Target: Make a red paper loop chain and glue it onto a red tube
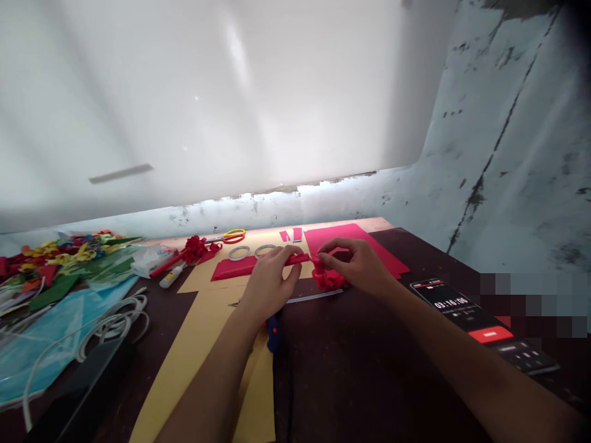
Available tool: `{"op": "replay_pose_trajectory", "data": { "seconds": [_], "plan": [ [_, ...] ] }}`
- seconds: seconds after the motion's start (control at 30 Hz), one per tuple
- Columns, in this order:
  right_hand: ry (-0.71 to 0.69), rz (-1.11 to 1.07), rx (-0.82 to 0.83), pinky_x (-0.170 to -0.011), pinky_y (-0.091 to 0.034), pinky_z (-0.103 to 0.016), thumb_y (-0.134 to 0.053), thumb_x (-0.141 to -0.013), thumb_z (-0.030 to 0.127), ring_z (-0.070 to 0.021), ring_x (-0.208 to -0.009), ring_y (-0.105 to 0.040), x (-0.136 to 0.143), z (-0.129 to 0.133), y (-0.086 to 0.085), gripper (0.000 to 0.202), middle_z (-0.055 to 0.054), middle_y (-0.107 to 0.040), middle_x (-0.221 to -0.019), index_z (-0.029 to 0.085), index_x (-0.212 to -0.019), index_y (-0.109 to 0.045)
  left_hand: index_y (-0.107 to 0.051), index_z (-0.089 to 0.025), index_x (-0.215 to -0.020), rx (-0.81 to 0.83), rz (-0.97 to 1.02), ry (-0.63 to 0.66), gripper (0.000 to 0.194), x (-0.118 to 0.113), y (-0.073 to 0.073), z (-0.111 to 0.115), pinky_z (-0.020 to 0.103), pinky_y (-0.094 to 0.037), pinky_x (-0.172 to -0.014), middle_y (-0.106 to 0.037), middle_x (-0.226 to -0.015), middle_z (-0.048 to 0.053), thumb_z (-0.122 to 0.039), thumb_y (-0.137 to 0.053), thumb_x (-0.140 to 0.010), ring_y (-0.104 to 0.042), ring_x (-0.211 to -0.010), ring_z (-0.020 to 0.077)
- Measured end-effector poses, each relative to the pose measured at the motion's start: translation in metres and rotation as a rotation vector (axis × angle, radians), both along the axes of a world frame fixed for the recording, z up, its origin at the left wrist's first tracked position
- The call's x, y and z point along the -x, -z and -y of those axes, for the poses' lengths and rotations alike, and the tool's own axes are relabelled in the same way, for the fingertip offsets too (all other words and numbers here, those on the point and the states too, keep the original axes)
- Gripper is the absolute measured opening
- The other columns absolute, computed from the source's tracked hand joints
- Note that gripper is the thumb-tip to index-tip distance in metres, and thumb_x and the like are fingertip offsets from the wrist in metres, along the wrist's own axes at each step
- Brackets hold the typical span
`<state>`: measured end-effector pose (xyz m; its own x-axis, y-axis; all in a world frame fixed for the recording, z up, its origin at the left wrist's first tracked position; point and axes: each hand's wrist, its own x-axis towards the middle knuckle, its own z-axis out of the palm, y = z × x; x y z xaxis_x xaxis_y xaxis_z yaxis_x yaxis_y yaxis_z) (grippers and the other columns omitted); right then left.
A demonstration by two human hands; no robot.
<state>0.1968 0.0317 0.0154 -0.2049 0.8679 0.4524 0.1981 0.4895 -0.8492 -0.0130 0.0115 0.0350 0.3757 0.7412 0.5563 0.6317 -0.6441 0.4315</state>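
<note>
In the head view my left hand (270, 283) is closed around a red rolled stick (298, 259), which points to the right. The thumb and fingertips of my right hand (357, 264) pinch red paper at the stick's right end. Curled red paper petals (327, 278) hang just below those fingertips, over the dark tabletop. A thin ruler-like strip (316, 298) lies under both hands. Partly hidden by my left wrist is a blue-handled tool (273, 335) with a red spot on its side.
Red sheets (355, 237) and yellow card (198, 344) cover part of the table. Beyond my left hand lie tape rolls (239, 253), scissors (234, 235), a red paper flower (196, 249) and a glue bottle (170, 277). Coloured scraps (69, 258) and a cable (111, 323) are left, a phone (480, 326) right.
</note>
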Motion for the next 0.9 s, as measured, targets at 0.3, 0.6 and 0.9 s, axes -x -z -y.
{"op": "replay_pose_trajectory", "data": {
  "seconds": [0.3, 0.6, 0.9],
  "plan": [
    [0.037, 0.142, -0.087, -0.059, -0.054, -0.028, -0.066, -0.084, 0.034, -0.0196, -0.068, -0.071, 0.0024, 0.0043, -0.0010, 0.014, -0.002, -0.074, -0.074, 0.021, -0.082, -0.072, -0.063, -0.025, -0.111, -0.045, -0.115, -0.008, 0.025, -0.0003, 0.0031, -0.0022, 0.038, -0.039, -0.094, -0.068, -0.107, 0.005, -0.019, -0.050, -0.091, -0.061, -0.102, 0.0250],
    [0.052, 0.171, -0.096, -0.061, -0.055, -0.030, -0.068, -0.081, 0.031, -0.0183, -0.065, -0.068, 0.0017, 0.0029, -0.0007, 0.013, -0.003, -0.074, -0.075, 0.021, -0.087, -0.073, -0.064, -0.026, -0.115, -0.085, -0.204, -0.007, 0.029, 0.0019, 0.0067, -0.0057, 0.040, -0.036, -0.097, -0.066, -0.101, 0.006, -0.018, -0.049, -0.092, -0.059, -0.101, 0.0255],
    [0.042, 0.117, -0.061, -0.062, -0.055, -0.029, -0.067, -0.084, 0.036, -0.0185, -0.068, -0.069, 0.0011, -0.0007, 0.0013, 0.017, -0.004, -0.075, -0.080, 0.020, -0.089, -0.073, -0.063, -0.025, -0.117, -0.028, -0.178, 0.022, 0.028, 0.0016, 0.0074, -0.0031, 0.034, -0.044, -0.086, -0.064, -0.105, 0.007, -0.020, -0.050, -0.093, -0.060, -0.097, 0.0241]
  ]
}}
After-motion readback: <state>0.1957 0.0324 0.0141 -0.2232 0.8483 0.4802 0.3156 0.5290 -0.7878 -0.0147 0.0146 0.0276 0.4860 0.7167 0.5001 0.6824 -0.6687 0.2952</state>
